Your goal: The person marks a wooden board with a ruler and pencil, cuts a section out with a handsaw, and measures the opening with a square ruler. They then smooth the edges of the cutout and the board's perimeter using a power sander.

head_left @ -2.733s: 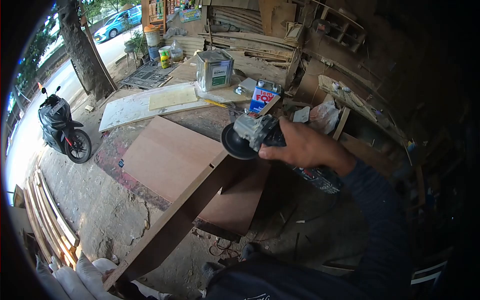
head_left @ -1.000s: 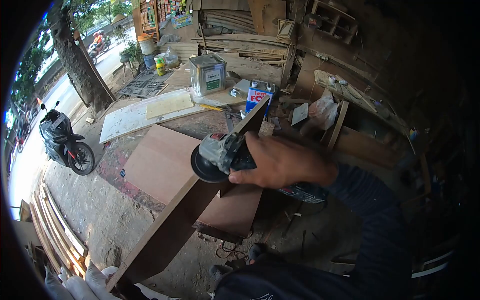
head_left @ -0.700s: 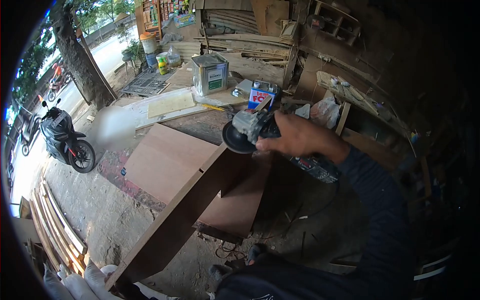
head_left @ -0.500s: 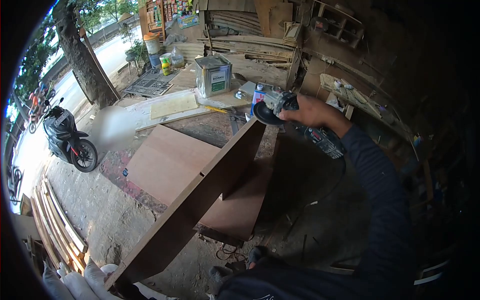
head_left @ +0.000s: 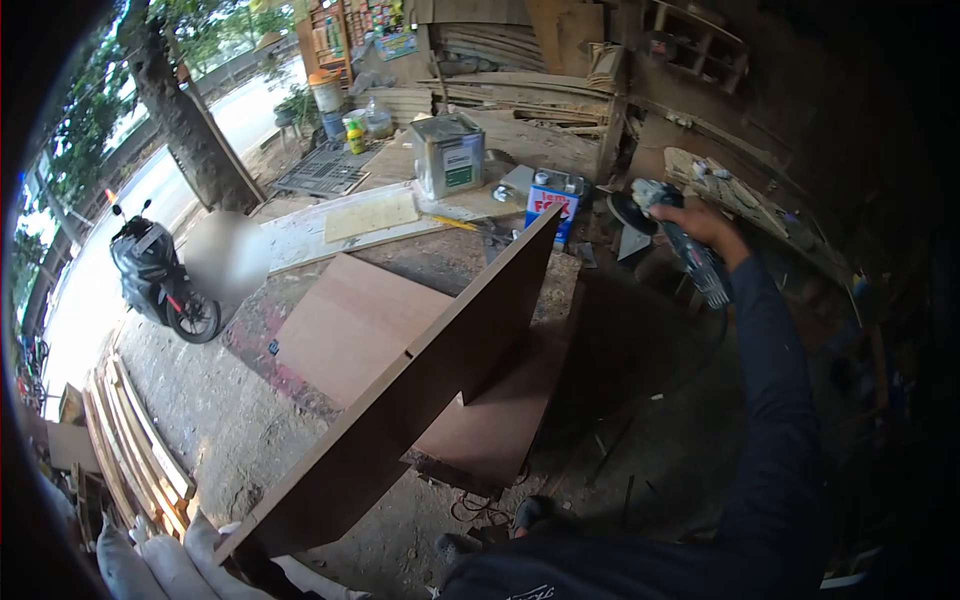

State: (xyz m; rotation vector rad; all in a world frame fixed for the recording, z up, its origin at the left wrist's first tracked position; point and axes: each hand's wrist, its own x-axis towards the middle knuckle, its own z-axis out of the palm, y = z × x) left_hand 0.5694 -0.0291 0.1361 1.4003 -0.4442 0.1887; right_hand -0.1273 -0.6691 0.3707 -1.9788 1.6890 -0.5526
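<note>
My right hand (head_left: 700, 222) is wrapped around the body of an angle grinder (head_left: 690, 250), out to the right of the workbench. The grinder's dark round disc (head_left: 632, 213) faces left, apart from the wood. A long brown wooden panel (head_left: 430, 385) stands on edge, slanting from the lower left up to the bench, with a small notch in its top edge. My left hand (head_left: 250, 565) is at the panel's near lower end, holding it; deep shadow hides most of its fingers. A flat plywood sheet (head_left: 350, 320) lies beneath the panel on the bench.
A blue-and-white can (head_left: 552, 205) stands behind the panel's far end, with a large square tin (head_left: 447, 158) further back. Wood strips (head_left: 135, 440) and white sacks (head_left: 160, 565) lie at lower left. A motorbike (head_left: 155, 270) is parked near the tree (head_left: 190, 110).
My right hand has carried the grinder right, away from the panel's far end, uncovering the blue-and-white can. The view has shifted slightly; the panel stays slanted at the bench.
</note>
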